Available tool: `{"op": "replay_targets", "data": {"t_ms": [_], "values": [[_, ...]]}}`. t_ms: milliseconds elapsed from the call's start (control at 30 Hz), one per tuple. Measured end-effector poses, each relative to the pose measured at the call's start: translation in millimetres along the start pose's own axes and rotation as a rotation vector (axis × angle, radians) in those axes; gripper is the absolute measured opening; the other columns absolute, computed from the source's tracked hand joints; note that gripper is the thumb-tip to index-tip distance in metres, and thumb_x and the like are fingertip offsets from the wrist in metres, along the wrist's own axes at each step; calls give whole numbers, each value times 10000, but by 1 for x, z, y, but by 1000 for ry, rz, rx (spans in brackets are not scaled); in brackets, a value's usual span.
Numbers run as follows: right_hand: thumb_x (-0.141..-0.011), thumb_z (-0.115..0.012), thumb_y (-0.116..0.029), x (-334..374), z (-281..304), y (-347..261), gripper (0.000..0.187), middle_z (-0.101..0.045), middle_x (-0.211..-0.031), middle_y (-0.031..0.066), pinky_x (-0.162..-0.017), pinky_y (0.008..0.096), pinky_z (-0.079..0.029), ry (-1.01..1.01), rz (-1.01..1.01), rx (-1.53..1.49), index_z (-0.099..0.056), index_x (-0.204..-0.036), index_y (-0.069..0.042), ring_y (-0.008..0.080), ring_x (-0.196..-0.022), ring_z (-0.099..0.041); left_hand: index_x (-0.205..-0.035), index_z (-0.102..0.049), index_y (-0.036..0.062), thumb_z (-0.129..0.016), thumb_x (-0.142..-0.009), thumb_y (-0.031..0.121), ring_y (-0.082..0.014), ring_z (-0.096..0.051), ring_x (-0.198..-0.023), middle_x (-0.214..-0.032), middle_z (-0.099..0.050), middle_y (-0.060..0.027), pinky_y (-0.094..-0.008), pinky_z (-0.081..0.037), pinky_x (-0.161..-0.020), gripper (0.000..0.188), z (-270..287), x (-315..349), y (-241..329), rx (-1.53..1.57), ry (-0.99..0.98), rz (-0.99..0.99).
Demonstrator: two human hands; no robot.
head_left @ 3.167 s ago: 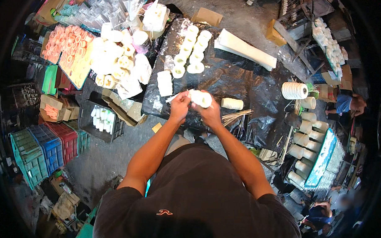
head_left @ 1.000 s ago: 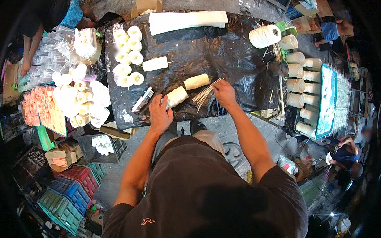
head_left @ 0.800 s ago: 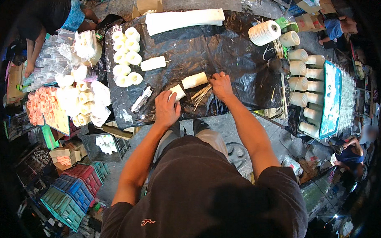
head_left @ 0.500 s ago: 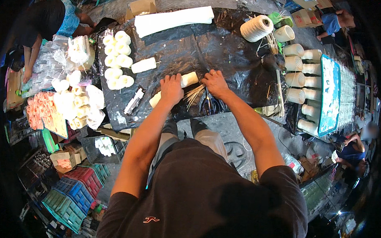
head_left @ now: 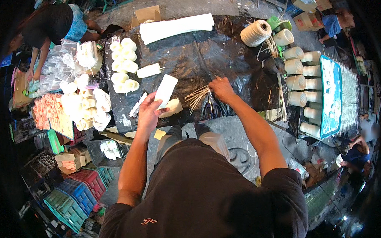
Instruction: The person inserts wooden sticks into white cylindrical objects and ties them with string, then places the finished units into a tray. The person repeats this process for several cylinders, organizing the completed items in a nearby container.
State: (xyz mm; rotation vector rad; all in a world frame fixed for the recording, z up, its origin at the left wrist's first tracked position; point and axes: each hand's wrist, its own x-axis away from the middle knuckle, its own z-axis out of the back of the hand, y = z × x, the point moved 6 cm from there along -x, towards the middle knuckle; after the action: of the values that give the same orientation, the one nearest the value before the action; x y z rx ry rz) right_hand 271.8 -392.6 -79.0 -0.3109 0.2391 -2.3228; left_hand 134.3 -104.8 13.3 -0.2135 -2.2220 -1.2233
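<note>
In my left hand [head_left: 148, 111] is a smooth white candle-like cylinder [head_left: 166, 89], tilted up off the table, fingers and thumb gripping its lower end. Beneath it a cream-coloured piece [head_left: 173, 107] lies at the table's front edge. My right hand [head_left: 221, 89] has its fingers closed at the upper end of a fanned bundle of thin tan sticks [head_left: 196, 96]; how many they pinch is hidden. Dark-handled scissors [head_left: 212, 108] lie just below that hand. Farther left rests a pale cylinder [head_left: 149, 70] with a short wick poking out of one end.
Cream rolls [head_left: 124, 62] stand in rows on the left of the black-covered table [head_left: 235, 49]. A folded white sheet [head_left: 177, 28] lies at the back, a twine cone [head_left: 256, 33] at back right. White cylinders [head_left: 297, 83] line the right beside a blue tray [head_left: 330, 94]. A co-worker [head_left: 47, 23] bends at far left.
My left hand has moved left and lifted the white cylinder off the table. My right hand has moved slightly right and closed at the sticks' upper end.
</note>
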Motion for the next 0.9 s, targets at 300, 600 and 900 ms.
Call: {"op": "replay_targets", "data": {"t_ms": [300,600,900], "values": [[-886,-738,-181,68,5,19,220,-756,-924,127,-766,391,-527,-77,-490,-700,-764,-1057,-46,278,-839,-705,-1257,-602,-19,-714,-825,-107,-148,-656,-972,-1089,-694,-78,-299,-538,-858,455,45,33,5,-197,134,-337],[-1006,-667,-139,85,37,-73,216,-648,-886,12,-709,324,-490,36,-634,-1927,-661,-1179,-9,124,-725,-558,-1198,-639,-1,-662,-1010,177,-181,-681,-931,-1033,-701,-91,-368,-564,-893,260,7,58,55,90,45,-564],[-1022,-648,-143,30,152,-177,176,-661,-934,31,-759,302,-519,128,-289,-2104,-647,-1141,-14,104,-779,-604,-1200,-576,57,-720,-951,201,-223,-685,-871,-977,-674,-101,-382,-598,-767,322,-47,41,85,142,-68,-302]]}}
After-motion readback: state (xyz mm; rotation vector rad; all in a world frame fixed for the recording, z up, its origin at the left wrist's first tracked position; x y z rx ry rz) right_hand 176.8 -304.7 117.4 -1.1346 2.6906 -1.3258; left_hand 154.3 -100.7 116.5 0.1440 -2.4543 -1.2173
